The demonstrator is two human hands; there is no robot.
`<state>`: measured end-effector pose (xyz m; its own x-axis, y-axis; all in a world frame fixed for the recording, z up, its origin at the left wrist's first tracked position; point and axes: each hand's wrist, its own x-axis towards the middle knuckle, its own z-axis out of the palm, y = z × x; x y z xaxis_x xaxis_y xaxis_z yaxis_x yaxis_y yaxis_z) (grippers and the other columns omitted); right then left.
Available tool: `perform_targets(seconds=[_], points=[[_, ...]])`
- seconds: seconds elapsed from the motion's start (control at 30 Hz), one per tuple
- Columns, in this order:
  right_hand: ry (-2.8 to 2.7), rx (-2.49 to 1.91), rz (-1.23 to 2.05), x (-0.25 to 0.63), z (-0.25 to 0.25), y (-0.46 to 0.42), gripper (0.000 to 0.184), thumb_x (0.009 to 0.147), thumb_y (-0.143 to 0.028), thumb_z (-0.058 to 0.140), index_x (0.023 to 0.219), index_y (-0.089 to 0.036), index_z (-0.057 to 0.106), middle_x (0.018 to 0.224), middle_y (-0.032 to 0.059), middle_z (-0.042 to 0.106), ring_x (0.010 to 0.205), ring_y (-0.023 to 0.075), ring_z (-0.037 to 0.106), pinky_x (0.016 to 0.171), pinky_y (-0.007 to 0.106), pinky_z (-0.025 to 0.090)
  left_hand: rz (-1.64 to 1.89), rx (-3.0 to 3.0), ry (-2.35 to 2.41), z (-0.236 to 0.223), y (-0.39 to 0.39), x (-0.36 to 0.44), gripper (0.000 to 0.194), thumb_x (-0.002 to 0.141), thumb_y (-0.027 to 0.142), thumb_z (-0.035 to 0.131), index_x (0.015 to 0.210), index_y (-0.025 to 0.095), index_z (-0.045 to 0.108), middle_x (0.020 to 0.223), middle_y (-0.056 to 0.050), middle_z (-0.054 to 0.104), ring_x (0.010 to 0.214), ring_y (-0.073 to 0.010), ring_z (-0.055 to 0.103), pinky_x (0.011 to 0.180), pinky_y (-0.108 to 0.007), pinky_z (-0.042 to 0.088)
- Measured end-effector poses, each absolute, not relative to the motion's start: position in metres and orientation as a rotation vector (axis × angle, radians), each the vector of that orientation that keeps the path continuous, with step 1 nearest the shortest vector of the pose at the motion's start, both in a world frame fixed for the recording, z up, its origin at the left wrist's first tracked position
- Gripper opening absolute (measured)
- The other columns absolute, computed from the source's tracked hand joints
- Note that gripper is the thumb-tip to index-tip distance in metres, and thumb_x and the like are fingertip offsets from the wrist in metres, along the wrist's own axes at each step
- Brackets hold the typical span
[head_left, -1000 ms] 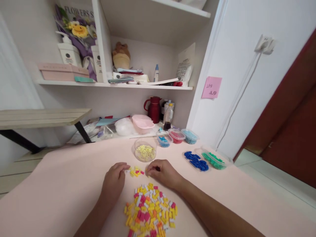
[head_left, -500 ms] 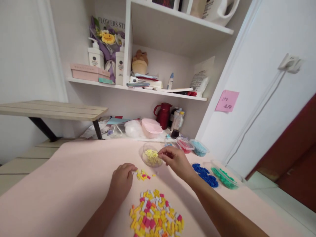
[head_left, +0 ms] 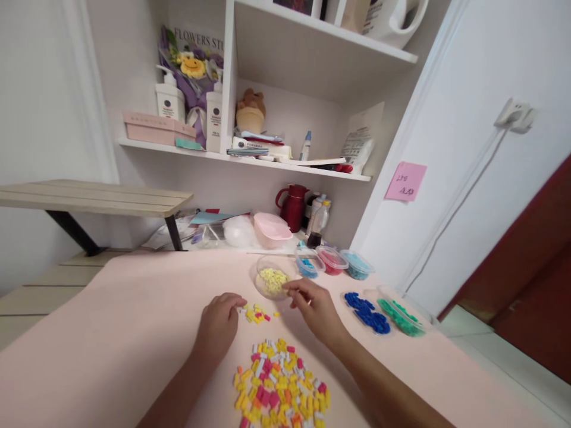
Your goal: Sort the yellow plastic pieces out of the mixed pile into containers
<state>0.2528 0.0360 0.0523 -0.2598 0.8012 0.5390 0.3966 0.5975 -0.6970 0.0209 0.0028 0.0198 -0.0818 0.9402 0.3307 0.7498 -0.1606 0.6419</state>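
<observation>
My left hand [head_left: 218,326] rests on the table, its fingers loosely bent and the fingertips beside a small group of yellow and pink toy bricks [head_left: 255,314]. I see nothing held in it. My right hand [head_left: 316,310] is at the near right rim of a clear round bowl [head_left: 264,292], with thumb and forefinger drawn together. Whatever lies between those fingertips is too small to make out. Pale yellow bricks [head_left: 273,279] fill part of the bowl. A larger spread of yellow, pink, white and orange bricks [head_left: 279,383] lies nearer to me.
On the right stand tubs of dark blue pieces [head_left: 368,313] and green pieces [head_left: 401,318]. Behind them are tubs of red pieces [head_left: 331,261], light blue pieces [head_left: 357,266] and blue pieces [head_left: 307,267]. A red jug [head_left: 293,208] and a pink container [head_left: 272,230] stand at the back.
My right hand has moved slightly down and back from over the bowl's edge. My left hand stays beside the small group of bricks. The view has shifted a little.
</observation>
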Motion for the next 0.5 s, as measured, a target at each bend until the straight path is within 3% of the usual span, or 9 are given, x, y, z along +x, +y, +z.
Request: perform_targets(seconds=[0.13,0.33,0.5], points=[[-2.026,-1.015,0.414,0.250,0.037,0.023,0.027,0.086,-0.016,0.050,0.100,-0.024,0.072,0.100,0.0067,0.065,0.092,0.0197,0.062,0.081,0.032,0.050,1.025,1.960,1.874,0.023,0.001,0.022,0.044,0.080,0.003,0.037,0.094,0.024,0.073,0.112,-0.002,0.071,0.108,-0.0178,0.060,0.098,-0.037,0.044],[-2.235,-1.019,0.255,0.244,0.026,0.028,0.032,0.086,-0.012,0.054,0.111,-0.026,0.069,0.107,0.0066,0.066,0.099,0.0218,0.059,0.090,0.037,0.044,0.947,2.050,1.907,0.025,0.000,0.024,0.046,0.081,0.005,0.040,0.102,0.029,0.073,0.117,-0.002,0.069,0.113,-0.0201,0.057,0.099,-0.041,0.042],[-2.401,-0.985,0.125,0.243,0.023,0.026,0.030,0.092,-0.016,0.051,0.115,-0.026,0.067,0.109,0.0077,0.066,0.103,0.0233,0.057,0.088,0.039,0.041,0.879,2.112,1.917,0.025,0.000,0.025,0.046,0.083,0.007,0.038,0.108,0.027,0.071,0.120,-0.003,0.068,0.115,-0.0210,0.056,0.099,-0.042,0.041]])
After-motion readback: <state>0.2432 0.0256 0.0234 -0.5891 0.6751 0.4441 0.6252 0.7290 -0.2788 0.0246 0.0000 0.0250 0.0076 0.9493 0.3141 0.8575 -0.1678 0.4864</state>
